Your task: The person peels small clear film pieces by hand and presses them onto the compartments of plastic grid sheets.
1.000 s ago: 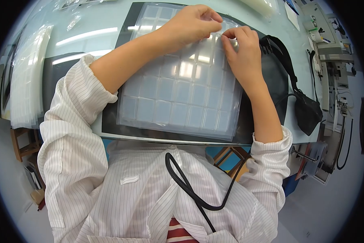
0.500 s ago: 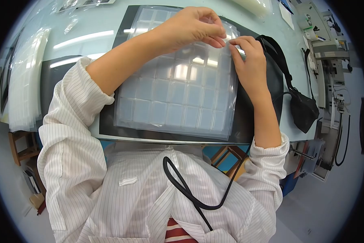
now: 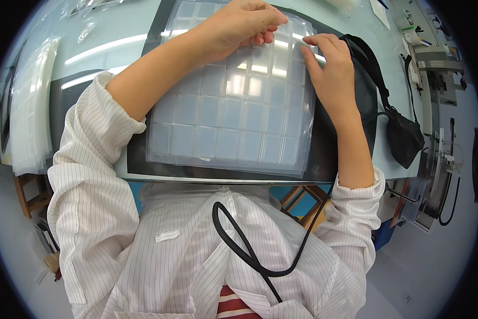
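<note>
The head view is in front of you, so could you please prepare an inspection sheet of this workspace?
Surface: pale green, glossy tabletop; flat black mat at its front.
Job's things: clear plastic sheets gridded with rectangular pockets, above the mat.
Clutter: black strapped pouch, right; translucent plastic stack, left.
Hands: left hand over the sheets, fingertips close, hold unclear; right hand, thumb and forefinger apart, contact unclear.
Cables: black cable looped before the white striped shirt.
Surroundings: brown wooden frame, lower left.
</note>
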The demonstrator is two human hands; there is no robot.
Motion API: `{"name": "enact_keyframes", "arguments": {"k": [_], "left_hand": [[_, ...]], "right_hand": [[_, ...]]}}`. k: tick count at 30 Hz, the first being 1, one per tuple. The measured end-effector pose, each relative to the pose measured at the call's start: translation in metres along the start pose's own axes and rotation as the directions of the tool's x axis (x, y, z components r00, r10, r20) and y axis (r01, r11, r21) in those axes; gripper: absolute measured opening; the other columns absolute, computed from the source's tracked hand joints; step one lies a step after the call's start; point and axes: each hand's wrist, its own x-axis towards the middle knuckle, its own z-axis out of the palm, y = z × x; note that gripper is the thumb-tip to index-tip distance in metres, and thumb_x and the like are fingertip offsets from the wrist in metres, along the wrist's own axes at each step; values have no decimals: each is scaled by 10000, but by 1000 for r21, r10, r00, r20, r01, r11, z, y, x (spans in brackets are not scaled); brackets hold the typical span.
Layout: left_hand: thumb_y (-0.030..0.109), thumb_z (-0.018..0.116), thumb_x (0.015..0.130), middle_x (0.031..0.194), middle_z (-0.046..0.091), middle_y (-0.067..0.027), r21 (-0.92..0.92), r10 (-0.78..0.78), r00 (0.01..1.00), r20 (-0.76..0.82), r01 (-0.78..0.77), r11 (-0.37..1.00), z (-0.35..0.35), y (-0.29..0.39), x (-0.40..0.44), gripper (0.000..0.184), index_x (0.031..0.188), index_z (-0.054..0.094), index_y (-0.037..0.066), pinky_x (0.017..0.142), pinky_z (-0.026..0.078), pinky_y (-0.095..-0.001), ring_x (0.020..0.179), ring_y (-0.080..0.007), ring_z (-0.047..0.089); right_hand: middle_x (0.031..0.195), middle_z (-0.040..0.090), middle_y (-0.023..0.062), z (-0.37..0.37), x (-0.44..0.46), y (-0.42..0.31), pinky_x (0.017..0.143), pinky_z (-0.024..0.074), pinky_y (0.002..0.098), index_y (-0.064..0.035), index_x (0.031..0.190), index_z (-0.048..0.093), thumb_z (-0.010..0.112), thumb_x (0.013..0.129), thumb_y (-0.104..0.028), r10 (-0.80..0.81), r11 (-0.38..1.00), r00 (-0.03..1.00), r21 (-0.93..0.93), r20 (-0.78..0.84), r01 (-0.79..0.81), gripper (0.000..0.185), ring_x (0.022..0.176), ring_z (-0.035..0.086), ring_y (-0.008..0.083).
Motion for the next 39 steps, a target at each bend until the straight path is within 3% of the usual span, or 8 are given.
{"name": "enact_keyframes", "arguments": {"k": [11,14,16,18,20,24,37,39], "left_hand": [[238,751,956,787,599,-19,229,13,1000,-12,-10,973,7,3,-2,263,1039,614,30,543,434,-230,633,-88,545],[237,738,965,794,593,-15,502,-31,999,44,5,865,29,38,-24,307,1121,617,1,533,423,-231,621,-90,524],[175,667,999,824,608,-32,485,-29,984,174,-59,873,26,27,-19,288,1189,603,-32,538,454,-229,629,-103,557],[221,689,975,902,695,-87,501,147,975,166,-212,839,27,15,-17,228,997,657,-4,693,532,-265,753,-130,665],[215,685,977,900,694,-92,430,139,981,136,-185,884,20,5,-13,230,1002,653,-12,692,534,-264,749,-131,662],[200,671,984,936,702,-119,276,109,991,81,-128,953,10,-6,-8,237,1048,637,-26,699,548,-280,769,-150,671],[-13,501,985,984,638,-98,121,13,998,59,-20,992,13,-10,-6,237,1200,580,-77,619,556,-249,699,-130,639],[-2,502,991,918,625,-72,336,372,911,179,-412,847,12,-11,-19,225,1189,585,-68,594,527,-242,685,-119,618]], "right_hand": [[961,691,62,2,7,1,846,500,344,-16,1007,699,724,906,-112,-48,996,998,-71,-29,46,141,923,630,230],[907,667,28,-16,10,-13,801,488,286,-10,1032,695,719,931,-120,112,940,994,327,-17,-100,152,837,605,139],[880,641,6,-25,10,-20,761,464,243,-5,1063,692,701,952,-113,281,648,952,707,124,-283,156,777,552,84],[902,653,11,-23,5,-15,740,469,242,-3,1060,700,691,952,-88,277,705,953,649,122,-288,138,789,563,88],[930,667,26,-24,-4,-17,730,478,236,-1,1032,707,696,940,-69,202,934,967,266,156,-238,116,813,591,94],[951,677,89,-21,-20,-20,742,519,303,3,985,711,713,885,-14,-22,995,998,100,66,15,101,818,646,214],[1006,694,92,-22,-26,-16,809,530,345,-5,991,720,732,875,-25,-24,993,996,114,90,13,118,926,664,258],[1010,693,95,-20,-23,-25,821,528,350,-6,993,722,736,875,-32,-18,995,999,102,51,12,122,941,661,266]]}}
